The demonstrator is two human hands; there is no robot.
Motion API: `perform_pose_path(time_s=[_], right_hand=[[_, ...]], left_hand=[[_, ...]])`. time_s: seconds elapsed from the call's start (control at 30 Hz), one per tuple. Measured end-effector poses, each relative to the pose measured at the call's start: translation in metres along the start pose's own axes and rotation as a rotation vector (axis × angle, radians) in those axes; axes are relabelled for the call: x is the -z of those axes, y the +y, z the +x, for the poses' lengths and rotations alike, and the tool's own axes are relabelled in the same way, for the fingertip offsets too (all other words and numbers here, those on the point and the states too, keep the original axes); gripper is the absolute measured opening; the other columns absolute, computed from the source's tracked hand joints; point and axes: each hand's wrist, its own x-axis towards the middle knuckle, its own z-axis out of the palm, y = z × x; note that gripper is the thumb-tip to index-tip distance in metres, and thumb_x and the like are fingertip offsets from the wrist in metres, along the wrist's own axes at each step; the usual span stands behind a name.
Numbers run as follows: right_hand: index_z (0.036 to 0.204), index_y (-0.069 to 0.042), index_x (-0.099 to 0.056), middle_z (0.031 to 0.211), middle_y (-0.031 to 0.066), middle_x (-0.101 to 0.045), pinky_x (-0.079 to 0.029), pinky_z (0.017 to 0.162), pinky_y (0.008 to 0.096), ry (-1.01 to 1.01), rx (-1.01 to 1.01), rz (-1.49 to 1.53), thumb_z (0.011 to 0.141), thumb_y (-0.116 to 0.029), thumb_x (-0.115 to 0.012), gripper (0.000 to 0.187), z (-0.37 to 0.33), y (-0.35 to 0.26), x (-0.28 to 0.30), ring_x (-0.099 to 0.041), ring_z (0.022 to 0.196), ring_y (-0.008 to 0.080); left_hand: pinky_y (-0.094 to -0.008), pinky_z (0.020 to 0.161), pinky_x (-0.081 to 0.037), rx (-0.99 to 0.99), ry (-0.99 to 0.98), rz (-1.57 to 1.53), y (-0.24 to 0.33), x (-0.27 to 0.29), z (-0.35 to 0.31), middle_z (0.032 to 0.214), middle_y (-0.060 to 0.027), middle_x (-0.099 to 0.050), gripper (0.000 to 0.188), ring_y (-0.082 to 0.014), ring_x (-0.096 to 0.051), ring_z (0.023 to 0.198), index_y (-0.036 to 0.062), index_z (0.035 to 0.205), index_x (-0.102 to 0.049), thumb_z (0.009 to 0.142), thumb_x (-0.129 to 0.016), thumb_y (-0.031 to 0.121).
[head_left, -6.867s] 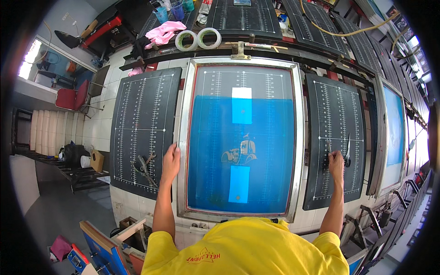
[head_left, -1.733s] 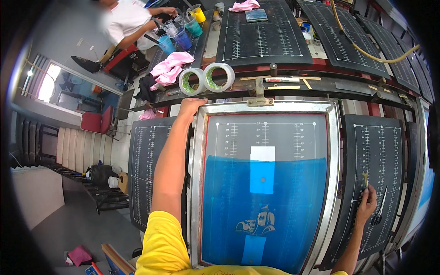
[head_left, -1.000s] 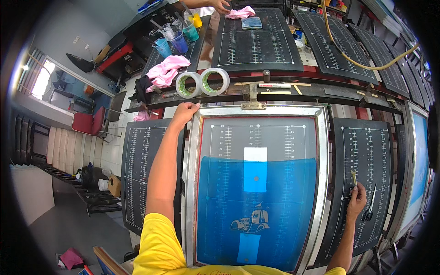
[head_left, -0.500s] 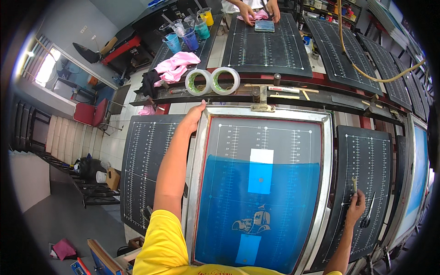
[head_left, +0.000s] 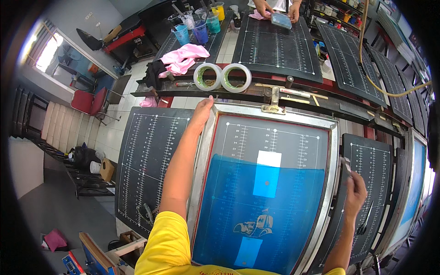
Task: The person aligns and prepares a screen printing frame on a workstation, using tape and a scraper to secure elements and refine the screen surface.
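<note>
A metal-framed printing screen (head_left: 208, 151) with blue mesh and a small printed figure lies in front of me. My left hand (head_left: 201, 114) reaches along its left side and holds the frame's far left corner. My right hand (head_left: 355, 192) hovers over the black gridded board (head_left: 376, 160) to the right of the screen, fingers closed on a small thin tool (head_left: 346, 163). Two rolls of tape (head_left: 222, 77) sit on the bar just beyond my left hand.
Another black gridded board (head_left: 146, 156) lies left of the screen. Pink cloth (head_left: 183, 57) and coloured cups (head_left: 199, 27) stand at the back. Another person's hands (head_left: 275, 8) work on a far board. A yellow hose (head_left: 389, 91) hangs at the right. Red chairs (head_left: 89, 103) stand at the left.
My left hand stays at the frame's far corner. My right hand has lifted a little off the right board with the thin tool. The other person's hands have shifted on the far board.
</note>
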Motion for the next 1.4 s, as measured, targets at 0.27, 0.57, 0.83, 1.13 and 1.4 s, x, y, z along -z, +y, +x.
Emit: perform_pose_path(time_s=[0.27, 0.57, 0.83, 1.13, 1.4], right_hand=[[0.101, -0.004, -0.064, 0.088, 0.0137, -0.063, -0.05, 0.068, 0.0405, -0.448, 0.586, -0.092, 0.084, -0.003, -0.061, 0.017, 0.08, -0.102, -0.184, -0.062, 0.081, 0.0327], [0.093, -0.004, -0.066, 0.088, 0.0133, -0.061, -0.051, 0.072, 0.0445, -0.483, 0.786, -0.231, 0.082, -0.003, -0.055, 0.016, 0.111, -0.124, -0.326, -0.062, 0.087, 0.0327], [0.092, -0.004, -0.067, 0.086, 0.0134, -0.062, -0.051, 0.074, 0.0451, -0.543, 0.791, -0.312, 0.081, -0.006, -0.056, 0.016, 0.113, -0.14, -0.349, -0.063, 0.086, 0.0331], [0.097, -0.006, -0.069, 0.097, 0.0115, -0.065, -0.049, 0.082, 0.0436, -0.699, 0.685, -0.313, 0.085, -0.012, -0.054, 0.02, 0.118, -0.145, -0.345, -0.063, 0.093, 0.0324], [0.099, -0.007, -0.069, 0.1, 0.0121, -0.066, -0.048, 0.086, 0.0444, -0.747, 0.626, -0.237, 0.084, -0.012, -0.055, 0.021, 0.122, -0.143, -0.347, -0.062, 0.096, 0.0334]], left_hand=[[-0.0305, 0.084, -0.041, -0.073, 0.015, 0.101, 0.003, 0.006, -0.001, 0.093, -0.0052, -0.062, 0.043, -0.0134, -0.052, 0.088, -0.0042, 0.099, -0.064, 0.1, -0.048, 0.036], [-0.0329, 0.086, -0.04, -0.077, 0.02, -0.044, 0.003, -0.005, -0.008, 0.092, -0.0078, -0.061, 0.051, -0.0155, -0.051, 0.09, -0.0067, 0.097, -0.063, 0.1, -0.044, 0.04], [-0.0296, 0.087, -0.04, -0.027, -0.075, -0.106, -0.011, 0.005, 0.001, 0.098, -0.0061, -0.063, 0.048, -0.0125, -0.052, 0.092, -0.0049, 0.103, -0.064, 0.1, -0.046, 0.039], [-0.0315, 0.074, -0.041, -0.048, 0.067, -0.037, 0.004, -0.001, -0.009, 0.079, -0.004, -0.056, 0.044, -0.013, -0.047, 0.078, -0.0025, 0.087, -0.06, 0.099, -0.049, 0.038], [-0.0315, 0.074, -0.04, -0.13, 0.072, 0.005, 0.008, -0.001, -0.011, 0.077, -0.0056, -0.055, 0.043, -0.0139, -0.048, 0.077, -0.0056, 0.09, -0.06, 0.1, -0.047, 0.033]])
